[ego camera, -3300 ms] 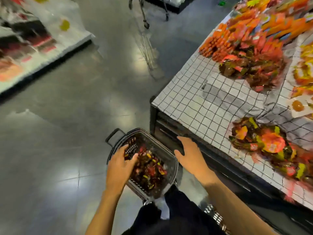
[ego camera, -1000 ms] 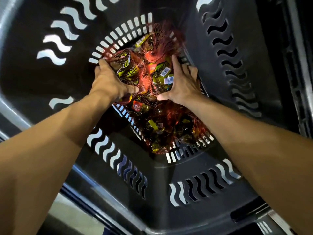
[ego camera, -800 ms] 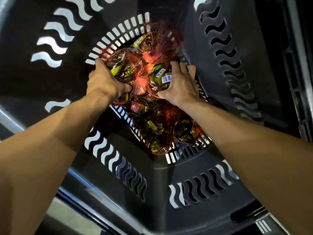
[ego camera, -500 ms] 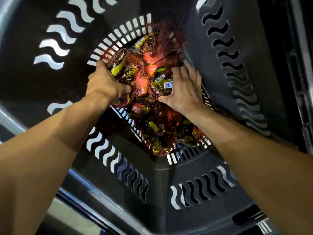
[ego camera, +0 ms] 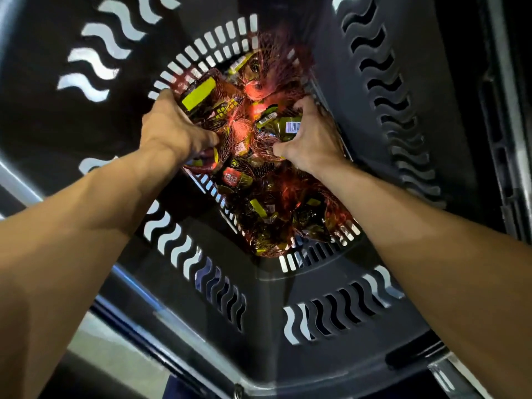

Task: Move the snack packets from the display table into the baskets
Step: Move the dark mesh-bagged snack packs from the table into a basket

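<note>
Deep in the dark slotted basket (ego camera: 259, 286), the left grip (ego camera: 172, 133) and right grip (ego camera: 311, 139) each clutch red-netted snack packets (ego camera: 259, 203); grey floor (ego camera: 109, 364) shows near left.

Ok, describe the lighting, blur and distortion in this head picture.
Head view: wide-angle bend bows the basket walls and swells the forearms at the edges; the inside is dim, with bright wavy slots on the left wall; the snack packets catch reddish glare near the top, where their netting blurs; the left hand and right hand gripping them are sharp.
</note>
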